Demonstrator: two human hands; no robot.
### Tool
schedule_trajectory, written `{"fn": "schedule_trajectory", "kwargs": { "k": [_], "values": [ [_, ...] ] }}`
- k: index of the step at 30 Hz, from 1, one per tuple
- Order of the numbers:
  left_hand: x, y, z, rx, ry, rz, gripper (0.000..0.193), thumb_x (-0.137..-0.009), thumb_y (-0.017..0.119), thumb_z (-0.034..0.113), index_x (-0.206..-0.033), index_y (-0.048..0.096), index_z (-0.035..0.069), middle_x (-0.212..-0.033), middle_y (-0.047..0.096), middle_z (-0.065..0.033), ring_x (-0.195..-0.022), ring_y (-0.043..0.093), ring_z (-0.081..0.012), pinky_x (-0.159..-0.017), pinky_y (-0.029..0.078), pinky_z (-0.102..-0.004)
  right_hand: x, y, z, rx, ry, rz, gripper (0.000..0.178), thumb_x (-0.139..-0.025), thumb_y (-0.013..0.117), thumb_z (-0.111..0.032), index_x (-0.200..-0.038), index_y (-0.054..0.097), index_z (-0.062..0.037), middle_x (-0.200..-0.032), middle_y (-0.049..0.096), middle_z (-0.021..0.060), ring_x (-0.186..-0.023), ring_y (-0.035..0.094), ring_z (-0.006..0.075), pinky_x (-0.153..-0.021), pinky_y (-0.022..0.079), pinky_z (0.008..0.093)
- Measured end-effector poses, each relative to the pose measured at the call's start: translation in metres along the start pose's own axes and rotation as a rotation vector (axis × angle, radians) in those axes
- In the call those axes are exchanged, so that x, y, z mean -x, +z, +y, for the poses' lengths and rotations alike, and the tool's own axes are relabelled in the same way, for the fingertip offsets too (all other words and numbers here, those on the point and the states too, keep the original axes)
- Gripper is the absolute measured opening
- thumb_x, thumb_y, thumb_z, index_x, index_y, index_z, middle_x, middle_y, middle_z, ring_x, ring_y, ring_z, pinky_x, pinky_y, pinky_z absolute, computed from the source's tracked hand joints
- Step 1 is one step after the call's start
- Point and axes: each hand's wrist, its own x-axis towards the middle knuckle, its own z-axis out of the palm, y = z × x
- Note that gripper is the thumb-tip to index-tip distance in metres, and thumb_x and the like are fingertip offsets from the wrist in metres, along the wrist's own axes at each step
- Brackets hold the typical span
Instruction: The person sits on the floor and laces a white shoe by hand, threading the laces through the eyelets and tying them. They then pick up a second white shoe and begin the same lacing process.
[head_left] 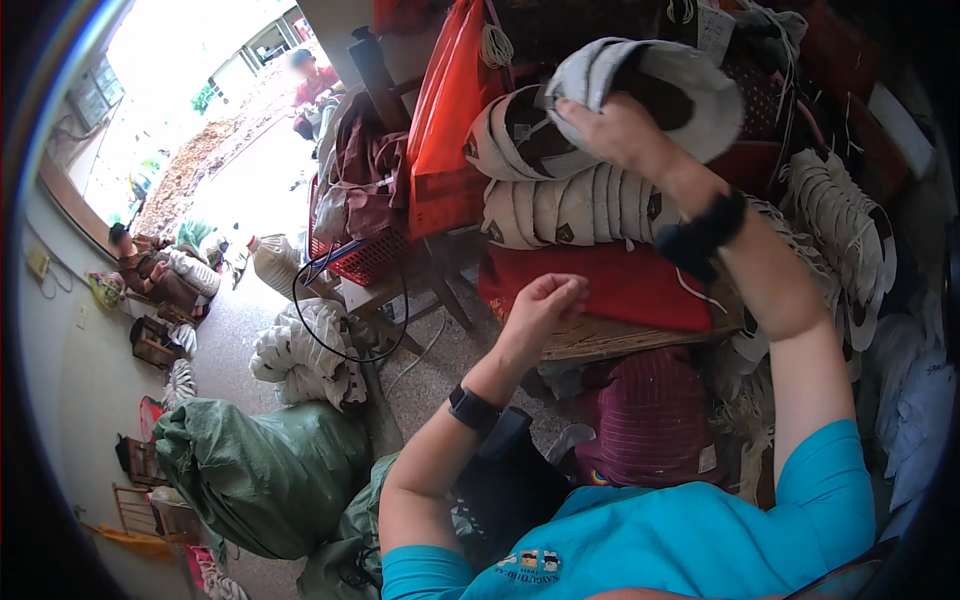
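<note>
My right hand (622, 132) reaches up and grips the edge of a white canvas shoe upper (715, 95), held above a stacked row. That row of nested off-white shoe uppers (570, 208) lies across a red cloth (590, 285), and several more uppers (495, 140) rest behind it, beside my fingers. Lower and to the left, my left hand (548, 305) hangs in the air with its fingers curled together. What it pinches, if anything, is too small to make out. A wooden table edge (640, 345) shows under the cloth.
Bundles of uppers hang at right (840, 230) and lie on the floor (305, 350). An orange-red bag (450, 110) hangs beside a red basket (370, 262) on a stool. A green sack (265, 470) stands at lower left. Two people sit farther off, near the doorway.
</note>
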Motion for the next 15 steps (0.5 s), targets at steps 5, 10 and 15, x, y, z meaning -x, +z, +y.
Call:
{"fn": "schedule_trajectory", "kwargs": {
  "k": [5,10,15],
  "values": [
    [0.014,0.010,-0.022,-0.143,-0.094,-0.116,0.025,-0.101,0.061,0.024,-0.116,0.063,0.004,-0.104,0.067,-0.0012,-0.092,0.062,-0.0077,-0.083,0.052,-0.0240,-0.047,0.037,0.099,0.221,0.085,-0.258,0.068,-0.091,0.060,-0.062,-0.093,0.069,0.0056,-0.092,0.073,0.0135,-0.082,0.062,0.0168,-0.076,0.051,0.0359],
    [0.063,-0.018,-0.049,-0.172,-0.230,-0.260,0.030,-0.101,0.062,0.027,-0.119,0.063,0.004,-0.108,0.067,-0.0017,-0.096,0.062,-0.0088,-0.086,0.052,-0.0262,-0.038,0.024,0.040,0.157,0.096,-0.402,0.087,-0.081,0.070,-0.068,-0.119,0.059,0.0099,-0.121,0.064,0.0238,-0.108,0.063,0.0317,-0.091,0.050,0.0395],
    [0.083,-0.030,-0.097,-0.473,-0.374,-0.387,0.033,-0.099,0.063,0.028,-0.119,0.064,0.002,-0.103,0.069,-0.0051,-0.091,0.065,-0.0138,-0.083,0.054,-0.0286,-0.025,-0.023,0.060,0.264,-0.258,-0.464,0.045,-0.080,0.071,-0.021,-0.114,0.061,0.0061,-0.104,0.067,0.0210,-0.097,0.065,0.0281,-0.082,0.051,0.0382]
  ]
}}
